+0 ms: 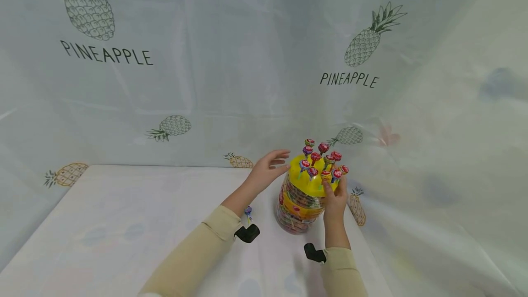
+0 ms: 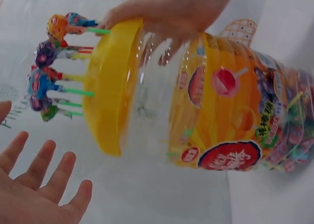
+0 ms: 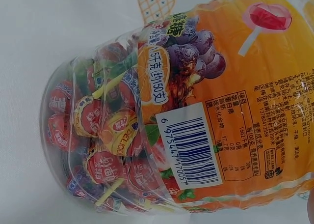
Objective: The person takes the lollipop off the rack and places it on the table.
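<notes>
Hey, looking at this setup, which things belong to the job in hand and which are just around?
Part of the job:
- lollipop jar
- yellow lid
- lollipops standing in the lid
- single lollipop near the left sleeve, probably, since it resembles the others

Just around:
- white table, only the work surface
- pineapple-print sheet, a backdrop

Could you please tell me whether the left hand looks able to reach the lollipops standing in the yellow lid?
Probably yes: the left hand is open and close beside the yellow lid, with nothing visible between it and the nearest lollipops.
</notes>
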Available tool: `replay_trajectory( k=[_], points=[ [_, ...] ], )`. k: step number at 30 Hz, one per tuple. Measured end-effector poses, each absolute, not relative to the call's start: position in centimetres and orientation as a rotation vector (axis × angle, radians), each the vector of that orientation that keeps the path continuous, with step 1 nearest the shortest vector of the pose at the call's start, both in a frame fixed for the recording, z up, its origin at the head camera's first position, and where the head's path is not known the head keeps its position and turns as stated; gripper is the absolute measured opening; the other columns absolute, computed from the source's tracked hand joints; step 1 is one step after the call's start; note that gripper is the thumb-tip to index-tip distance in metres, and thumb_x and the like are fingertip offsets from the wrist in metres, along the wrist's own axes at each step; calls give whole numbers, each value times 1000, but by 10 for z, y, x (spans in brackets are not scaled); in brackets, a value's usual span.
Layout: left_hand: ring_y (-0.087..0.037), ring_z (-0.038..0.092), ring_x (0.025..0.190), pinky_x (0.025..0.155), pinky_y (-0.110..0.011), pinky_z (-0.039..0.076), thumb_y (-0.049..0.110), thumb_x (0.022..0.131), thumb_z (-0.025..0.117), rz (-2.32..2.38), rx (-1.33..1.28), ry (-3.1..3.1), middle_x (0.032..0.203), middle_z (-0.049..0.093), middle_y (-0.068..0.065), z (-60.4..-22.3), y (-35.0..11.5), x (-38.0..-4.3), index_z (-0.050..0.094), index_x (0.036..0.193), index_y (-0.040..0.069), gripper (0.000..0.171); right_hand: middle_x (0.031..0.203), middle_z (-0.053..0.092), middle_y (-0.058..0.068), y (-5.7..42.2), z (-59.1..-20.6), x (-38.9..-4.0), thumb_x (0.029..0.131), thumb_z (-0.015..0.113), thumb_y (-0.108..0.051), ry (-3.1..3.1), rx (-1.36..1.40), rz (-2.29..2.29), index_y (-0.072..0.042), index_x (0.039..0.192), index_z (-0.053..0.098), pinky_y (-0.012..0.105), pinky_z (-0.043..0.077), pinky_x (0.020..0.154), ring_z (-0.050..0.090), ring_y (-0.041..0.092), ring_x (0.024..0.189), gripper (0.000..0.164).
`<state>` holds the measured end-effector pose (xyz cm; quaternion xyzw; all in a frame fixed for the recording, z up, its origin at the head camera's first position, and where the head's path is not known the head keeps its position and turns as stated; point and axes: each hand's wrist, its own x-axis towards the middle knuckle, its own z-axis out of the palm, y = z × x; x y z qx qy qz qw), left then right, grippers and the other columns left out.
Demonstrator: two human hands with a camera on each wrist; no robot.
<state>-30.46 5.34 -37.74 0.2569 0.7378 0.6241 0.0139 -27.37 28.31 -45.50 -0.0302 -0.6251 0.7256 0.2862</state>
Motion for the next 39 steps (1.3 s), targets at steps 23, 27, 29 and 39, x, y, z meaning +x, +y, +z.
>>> replay_trajectory(
  k=[23, 27, 29, 39],
  points=[
    [-20, 51, 123, 98, -45, 45, 34, 100, 54, 1845, 872, 2277, 145, 47, 8, -366, 92, -304, 47, 145, 36, 45, 140, 44, -2, 284, -458, -273, 96, 64, -24, -1681, -47, 1936, -20, 148, 44, 19, 40, 100, 42, 16, 128, 55],
    [-20, 51, 123, 98, -45, 46, 33, 100, 55, 1868, 873, 2276, 145, 47, 8, -367, 94, -304, 48, 144, 36, 45, 137, 46, 0, 283, -456, -274, 96, 63, -23, -1676, -68, 1936, -19, 148, 43, 19, 41, 98, 44, 17, 125, 56],
    [-20, 51, 123, 97, -44, 46, 31, 100, 55, 1881, 877, 2275, 145, 47, 8, -366, 94, -304, 48, 144, 35, 45, 136, 47, 0, 283, -456, -274, 96, 64, -24, -1684, -96, 1931, -20, 148, 42, 19, 42, 97, 44, 17, 124, 57],
    [-24, 52, 123, 95, -39, 48, 24, 99, 58, 1942, 895, 2273, 144, 48, 4, -364, 97, -305, 51, 143, 29, 45, 139, 42, -2, 284, -456, -275, 95, 65, -25, -1670, -71, 1943, -17, 149, 42, 19, 41, 99, 42, 17, 127, 59]
  ],
)
